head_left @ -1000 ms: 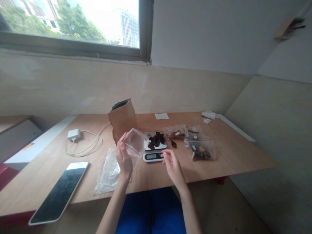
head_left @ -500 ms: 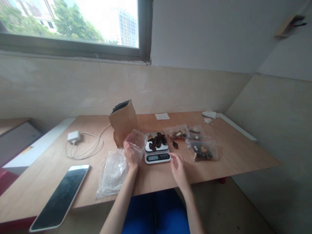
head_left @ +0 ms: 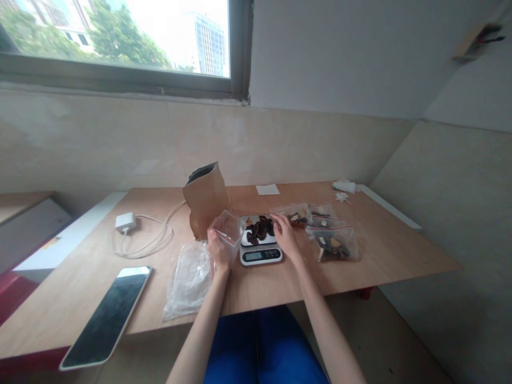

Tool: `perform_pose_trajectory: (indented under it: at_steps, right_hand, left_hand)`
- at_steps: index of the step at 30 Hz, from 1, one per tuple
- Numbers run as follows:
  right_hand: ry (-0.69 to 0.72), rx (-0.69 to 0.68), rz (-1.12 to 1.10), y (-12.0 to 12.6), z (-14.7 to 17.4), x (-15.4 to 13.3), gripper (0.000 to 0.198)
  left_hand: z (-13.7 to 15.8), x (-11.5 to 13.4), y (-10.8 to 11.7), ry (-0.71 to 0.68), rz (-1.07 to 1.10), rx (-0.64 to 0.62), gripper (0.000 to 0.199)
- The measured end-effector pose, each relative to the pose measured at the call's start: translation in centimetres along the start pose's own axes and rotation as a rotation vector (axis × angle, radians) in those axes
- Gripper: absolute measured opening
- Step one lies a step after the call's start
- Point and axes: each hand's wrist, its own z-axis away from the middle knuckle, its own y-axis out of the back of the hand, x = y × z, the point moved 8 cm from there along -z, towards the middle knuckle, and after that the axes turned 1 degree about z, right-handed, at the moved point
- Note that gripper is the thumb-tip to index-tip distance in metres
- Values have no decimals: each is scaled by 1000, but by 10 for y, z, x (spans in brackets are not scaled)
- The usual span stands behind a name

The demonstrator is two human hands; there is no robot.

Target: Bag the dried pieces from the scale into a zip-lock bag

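Left hand (head_left: 219, 249) gripped an open clear zip bag (head_left: 228, 228) just left of the scale (head_left: 260, 249) | right hand (head_left: 285, 233) rested open at the dark dried pieces (head_left: 260, 229) on the scale, fingers loose | brown paper bag (head_left: 207, 198) stood behind.

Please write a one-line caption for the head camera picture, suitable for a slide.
Left hand holds an open zip bag beside a kitchen scale while right hand reaches the dark dried pieces on it.

Daylit window (head_left: 120, 42) above beige walls; wooden table (head_left: 380, 250) in corner.
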Motion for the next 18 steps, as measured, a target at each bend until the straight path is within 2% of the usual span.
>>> perform_pose_trajectory:
  at_steps: [4, 8, 12, 18]
  right_hand:
    - [35, -141, -38, -13, -27, 11, 35]
    - [30, -258, 4, -22, -34, 18, 35]
    - [33, -290, 29, -29, -26, 21, 34]
    - [48, -278, 78, -35, -12, 19, 34]
  left_hand:
    - [1, 3, 2, -1, -2, 32, 55]
    - [1, 6, 0, 7, 31, 24, 54]
    - [1, 8, 1, -3, 42, 49, 53]
    - [2, 8, -1, 7, 66, 11, 54]
